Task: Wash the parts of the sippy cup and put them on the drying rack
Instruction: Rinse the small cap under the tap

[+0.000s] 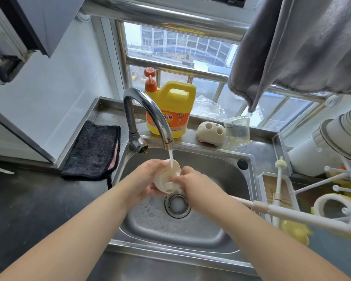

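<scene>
My left hand [145, 179] grips a cream, dome-shaped sippy cup part [166, 179] over the sink [170, 228], and water from the faucet [148, 110] runs into it. My right hand [193, 182] has its fingers on the part's rim and inside. On the ledge behind the sink lie another cream cup part with holes [211, 131] and the clear cup body [237, 130]. The white drying rack [340, 203] stands at the right.
A yellow dish soap jug [171, 112] stands behind the faucet. A dark cloth [93, 151] lies left of the sink. A white bottle brush [279, 179] stands in a holder at the right. A grey towel [300, 47] hangs overhead.
</scene>
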